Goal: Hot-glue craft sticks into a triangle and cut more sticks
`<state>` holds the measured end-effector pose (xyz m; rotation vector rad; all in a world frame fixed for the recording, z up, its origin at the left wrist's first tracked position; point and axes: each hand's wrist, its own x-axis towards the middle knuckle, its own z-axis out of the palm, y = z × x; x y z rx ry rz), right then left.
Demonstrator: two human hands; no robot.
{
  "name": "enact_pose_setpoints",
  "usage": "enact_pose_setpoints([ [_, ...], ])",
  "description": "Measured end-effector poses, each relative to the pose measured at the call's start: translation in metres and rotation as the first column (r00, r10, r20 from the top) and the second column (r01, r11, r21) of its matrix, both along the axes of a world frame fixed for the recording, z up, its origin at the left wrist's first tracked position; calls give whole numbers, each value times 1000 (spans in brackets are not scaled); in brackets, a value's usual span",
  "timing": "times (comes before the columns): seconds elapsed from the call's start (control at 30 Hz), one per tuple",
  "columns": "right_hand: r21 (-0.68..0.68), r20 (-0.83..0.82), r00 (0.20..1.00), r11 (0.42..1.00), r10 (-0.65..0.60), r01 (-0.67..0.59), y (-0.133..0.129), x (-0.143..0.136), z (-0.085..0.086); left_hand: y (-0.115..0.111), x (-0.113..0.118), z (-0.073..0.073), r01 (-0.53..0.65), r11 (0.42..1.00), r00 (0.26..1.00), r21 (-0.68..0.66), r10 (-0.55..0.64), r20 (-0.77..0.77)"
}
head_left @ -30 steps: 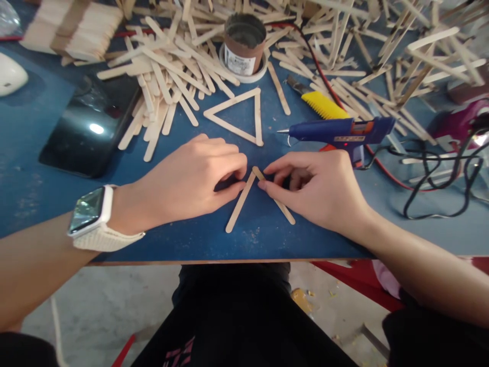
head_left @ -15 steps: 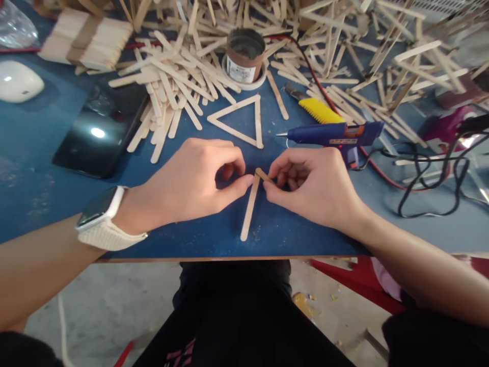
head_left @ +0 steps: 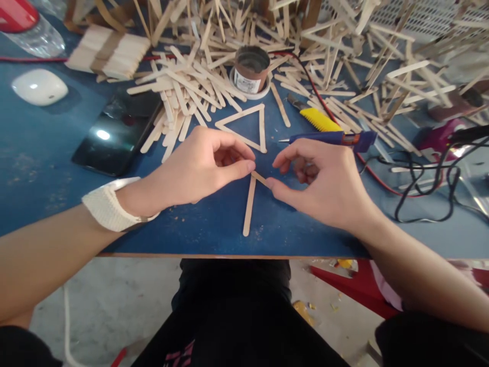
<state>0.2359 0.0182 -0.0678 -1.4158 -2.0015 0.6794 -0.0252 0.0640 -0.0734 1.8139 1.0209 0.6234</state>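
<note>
Two wooden popsicle sticks meet at an angle near the table's front. One stick lies toward me; the other runs to the right under my right thumb. My left hand is closed, thumb and fingertips pinched at the corner where the sticks meet. My right hand has its fingers apart from the thumb, and its thumb tip touches the right-hand stick, hiding that stick's far end. Just beyond lies a triangle of popsicle sticks. A blue glue gun rests behind my right hand, partly covered.
Loose popsicle sticks pile across the back, around a small brown pot. A yellow cutter lies near the glue gun. Black cable coils at right. A phone, white case and banded stick bundle are at left.
My right index finger has lifted away from the thumb, loosening its pinch on the stick. My left hand has turned and its fingertips have closed over the corner. The view has shifted slightly.
</note>
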Motion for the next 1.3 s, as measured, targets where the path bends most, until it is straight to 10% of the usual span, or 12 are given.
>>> enact_pose_setpoints([
  [0.2, -21, 177, 981, 997, 79, -76, 1, 3, -8, 2, -3, -1, -35, 996, 999, 85, 35, -1],
  [0.87, 162, -97, 994, 984, -54, 69, -13, -10, -8, -3, 3, 1, 89, 996, 990, -24, -86, 109],
  [1.3, -74, -339, 941, 997, -20, -5, -14, -11, -5, -14, 8, 10, 22, 999, 985, 29, -26, 168],
])
